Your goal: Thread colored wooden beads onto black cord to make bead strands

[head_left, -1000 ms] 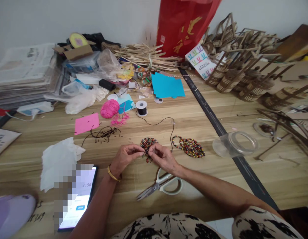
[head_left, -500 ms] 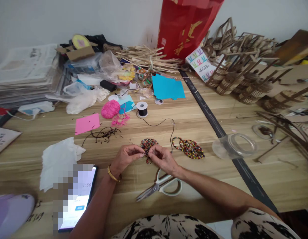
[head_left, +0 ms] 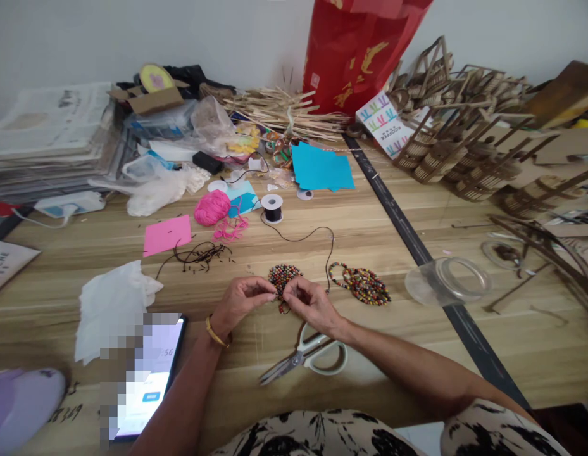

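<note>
Beaded mat [head_left: 284, 276], a small round patch of multicoloured beads, lies flat on the table [head_left: 379, 354] right in front of you, and both of your hands meet at its near edge. Your left hand [head_left: 239, 303] has its thumb and forefinger pinched together on that edge; your right hand [head_left: 311, 304] pinches the same spot from the other side, fingertips nearly touching the left ones. What exactly sits between the fingertips is too small to tell, though a bit of dark cord shows just below them.

A black cord [head_left: 303, 237] runs from the spool [head_left: 273, 207] farther up the table, loops to the right and comes down beside the mat. Just right of it lies a second beaded piece [head_left: 362, 283], oval and flat, apart from your right hand. The scissors [head_left: 307, 358] lie closed on the table under your right wrist, white handles to the right, blades pointing left.

To the left of your left forearm a phone [head_left: 149, 380] rests face up with its screen lit, and a crumpled white tissue [head_left: 113, 304] sits just above it. Farther up you have a pink paper square [head_left: 166, 235], a tangle of dark cord scraps [head_left: 199, 254] beside it and a pink yarn ball [head_left: 211, 208].
</note>
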Motion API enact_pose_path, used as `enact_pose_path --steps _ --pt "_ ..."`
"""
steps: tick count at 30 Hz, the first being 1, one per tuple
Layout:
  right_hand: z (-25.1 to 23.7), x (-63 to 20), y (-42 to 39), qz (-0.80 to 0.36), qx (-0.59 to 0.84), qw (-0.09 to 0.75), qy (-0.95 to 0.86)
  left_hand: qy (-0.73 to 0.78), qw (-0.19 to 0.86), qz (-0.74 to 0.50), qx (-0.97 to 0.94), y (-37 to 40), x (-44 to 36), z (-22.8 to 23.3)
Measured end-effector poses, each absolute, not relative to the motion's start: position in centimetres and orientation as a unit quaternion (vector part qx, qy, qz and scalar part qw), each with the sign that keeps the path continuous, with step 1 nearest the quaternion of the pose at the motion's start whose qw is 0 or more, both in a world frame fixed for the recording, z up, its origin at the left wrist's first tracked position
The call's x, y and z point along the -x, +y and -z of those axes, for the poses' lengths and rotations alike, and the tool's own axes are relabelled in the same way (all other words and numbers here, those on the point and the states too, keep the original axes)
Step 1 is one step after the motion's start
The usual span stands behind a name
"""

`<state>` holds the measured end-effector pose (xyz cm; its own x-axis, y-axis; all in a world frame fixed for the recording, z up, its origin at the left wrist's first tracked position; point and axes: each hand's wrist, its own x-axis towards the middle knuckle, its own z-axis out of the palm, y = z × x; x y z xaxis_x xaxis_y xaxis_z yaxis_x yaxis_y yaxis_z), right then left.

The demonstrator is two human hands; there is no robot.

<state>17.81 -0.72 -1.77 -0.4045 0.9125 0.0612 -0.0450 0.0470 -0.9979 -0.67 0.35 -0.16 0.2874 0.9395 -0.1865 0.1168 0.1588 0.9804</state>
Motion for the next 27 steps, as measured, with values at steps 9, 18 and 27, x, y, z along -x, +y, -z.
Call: enact_pose_path --steps 9,18,27 --pt "1.65 -17.83 -0.74 -0.585 0.364 0.402 -0.603 0.482 0.590 -0.349 -0.546 0.31 0.51 0.07" --pt "1.78 -17.88 -0.76 -0.589 0.367 0.402 -0.598 0.484 0.596 -0.339 -0.543 0.33 0.57 0.05" --pt "1.70 -17.82 -0.76 -0.577 0.371 0.401 -0.608 0.482 0.594 -0.342 -0.546 0.32 0.51 -0.13"
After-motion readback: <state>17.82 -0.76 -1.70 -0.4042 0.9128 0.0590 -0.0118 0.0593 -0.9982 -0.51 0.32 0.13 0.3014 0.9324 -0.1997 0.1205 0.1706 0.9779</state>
